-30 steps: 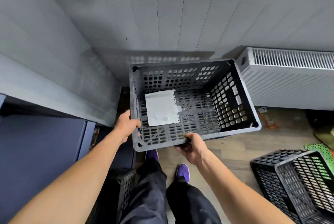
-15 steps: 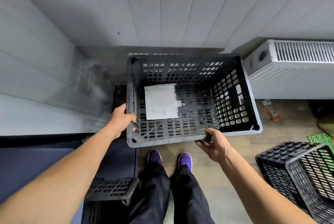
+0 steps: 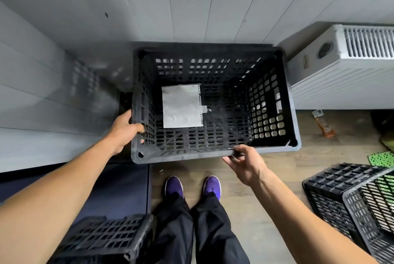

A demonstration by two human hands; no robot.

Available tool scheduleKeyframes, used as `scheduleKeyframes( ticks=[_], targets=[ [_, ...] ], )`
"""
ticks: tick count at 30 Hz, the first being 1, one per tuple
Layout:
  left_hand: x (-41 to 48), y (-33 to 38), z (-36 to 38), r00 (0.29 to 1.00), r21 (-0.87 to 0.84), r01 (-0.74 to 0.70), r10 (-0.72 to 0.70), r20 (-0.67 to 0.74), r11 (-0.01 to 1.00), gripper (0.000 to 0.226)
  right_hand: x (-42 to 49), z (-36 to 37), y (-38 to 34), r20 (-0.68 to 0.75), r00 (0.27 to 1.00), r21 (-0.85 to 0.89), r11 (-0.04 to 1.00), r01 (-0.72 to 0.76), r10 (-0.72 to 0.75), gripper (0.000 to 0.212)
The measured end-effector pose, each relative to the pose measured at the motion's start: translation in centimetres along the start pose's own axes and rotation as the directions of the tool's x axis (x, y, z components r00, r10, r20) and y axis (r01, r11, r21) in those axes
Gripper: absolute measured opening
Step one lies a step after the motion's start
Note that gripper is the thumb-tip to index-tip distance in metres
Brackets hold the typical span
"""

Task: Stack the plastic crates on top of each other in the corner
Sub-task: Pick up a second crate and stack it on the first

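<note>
A black perforated plastic crate (image 3: 213, 154) sits upright in the corner between the grey panel walls, with a white paper sheet (image 3: 181, 106) lying on its bottom. My left hand (image 3: 124, 130) grips its left wall near the front corner, fingers curled through the holes. My right hand (image 3: 245, 161) holds the front rim from below, thumb on top. Two more black crates are in view: one (image 3: 349, 202) on its side at the right, another (image 3: 102, 240) at the bottom left beside my legs.
A white radiator (image 3: 345, 72) stands right of the corner crate. A dark blue cabinet (image 3: 119, 189) is at the left. An orange wrapper (image 3: 324, 124) and a green mat (image 3: 381, 158) lie on the wooden floor. My purple shoes (image 3: 193, 186) stand before the crate.
The crate has gone down and back into the corner. My right hand slid rightward along the front rim. The view tilted downward.
</note>
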State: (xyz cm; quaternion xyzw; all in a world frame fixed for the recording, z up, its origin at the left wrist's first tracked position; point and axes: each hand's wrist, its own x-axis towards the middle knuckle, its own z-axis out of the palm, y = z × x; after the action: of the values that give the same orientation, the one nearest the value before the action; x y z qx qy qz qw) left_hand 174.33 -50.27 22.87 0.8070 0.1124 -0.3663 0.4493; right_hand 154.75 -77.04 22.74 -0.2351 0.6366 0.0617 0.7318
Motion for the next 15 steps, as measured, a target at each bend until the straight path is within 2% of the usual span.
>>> scheduleKeyframes(
  ticks=[7,10,13,15],
  targets=[
    [2.8,-2.3,-0.2,1.0,0.012,0.027,-0.027,0.013,1.0,0.039,2.2,0.1,1.3,0.011,1.0,0.023,1.0,0.0,0.0,0.008],
    [3.8,-2.5,-0.3,0.999,-0.028,0.051,-0.05,0.019,0.998,0.037,2.7,0.0,1.4,0.022,1.0,-0.041,0.999,0.023,-0.022,0.006],
    [4.4,-2.6,0.0,0.999,-0.003,0.047,-0.047,0.003,0.999,0.036,2.8,-0.1,1.4,0.043,0.996,-0.146,0.986,0.085,-0.079,0.021],
    [4.4,-3.0,0.4,0.997,0.093,0.022,-0.015,-0.078,0.995,0.041,2.6,-0.5,1.6,0.033,0.991,-0.326,0.936,0.134,-0.13,0.038]
  ],
)
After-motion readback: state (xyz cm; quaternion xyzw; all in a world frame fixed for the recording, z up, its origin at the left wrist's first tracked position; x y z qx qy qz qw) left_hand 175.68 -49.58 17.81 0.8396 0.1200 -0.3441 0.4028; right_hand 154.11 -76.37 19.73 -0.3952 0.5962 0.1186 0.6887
